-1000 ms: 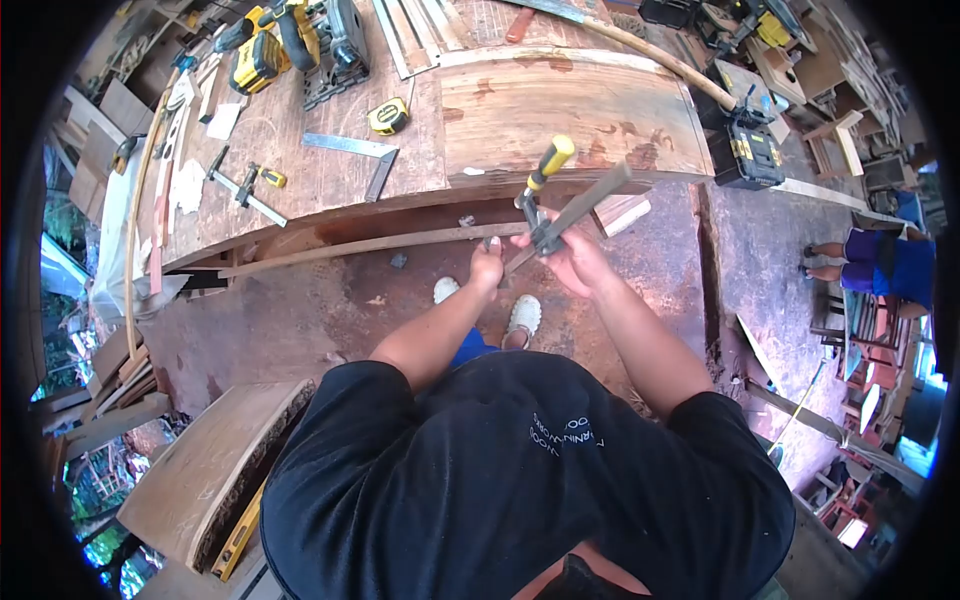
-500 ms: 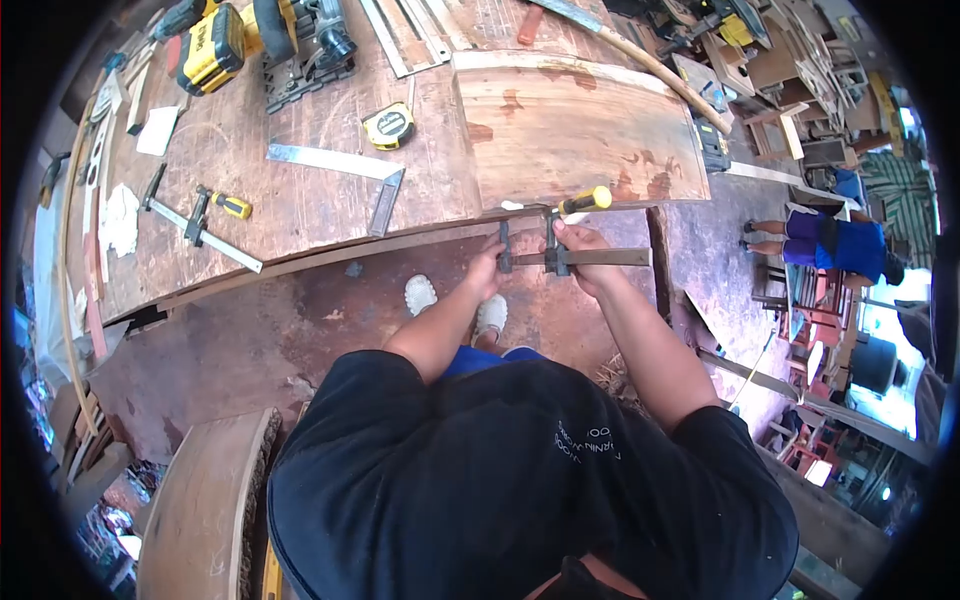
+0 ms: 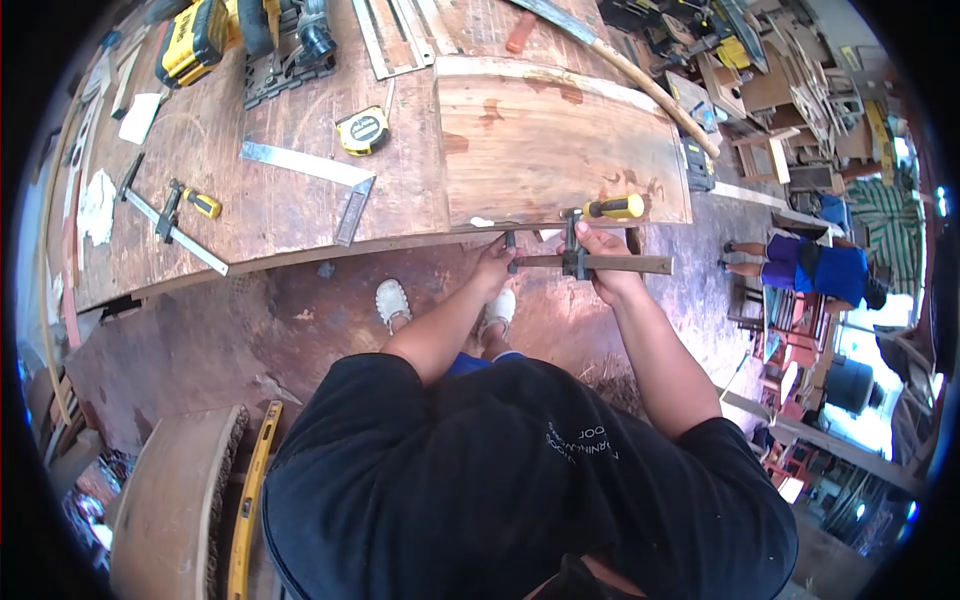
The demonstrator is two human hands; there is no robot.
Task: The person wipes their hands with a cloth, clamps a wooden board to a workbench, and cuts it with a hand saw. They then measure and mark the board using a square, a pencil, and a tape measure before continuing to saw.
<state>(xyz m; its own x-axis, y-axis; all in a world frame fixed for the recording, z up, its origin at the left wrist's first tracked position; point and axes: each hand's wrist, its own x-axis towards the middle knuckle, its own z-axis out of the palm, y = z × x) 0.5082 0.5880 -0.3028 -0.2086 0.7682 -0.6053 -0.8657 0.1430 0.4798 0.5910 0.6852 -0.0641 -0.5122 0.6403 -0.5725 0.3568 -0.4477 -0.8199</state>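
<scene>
I hold a bar clamp (image 3: 640, 264) at the front edge of the workbench, its steel bar lying sideways and its yellow-and-black handle (image 3: 615, 207) over the edge of a wooden board (image 3: 560, 150). My left hand (image 3: 492, 272) is closed around the clamp's fixed-jaw end. Close to the sliding jaw, my right hand (image 3: 606, 262) grips the bar, thumb up beside the handle. The board lies flat on the bench, with dark reddish stains and a small white piece (image 3: 481, 222) at its near edge.
On the workbench (image 3: 290, 205) lie a second clamp (image 3: 170, 215), a try square (image 3: 310, 165), a tape measure (image 3: 362, 131) and a yellow cordless tool (image 3: 195, 45). A long-handled tool (image 3: 650, 85) crosses the board's far corner. A yellow level (image 3: 252, 500) is behind me; another person (image 3: 825, 272) stands right.
Both hands and the clamp have shifted right along the board's edge. The sliding jaw sits slightly farther from the fixed jaw, and the view has drifted a little.
</scene>
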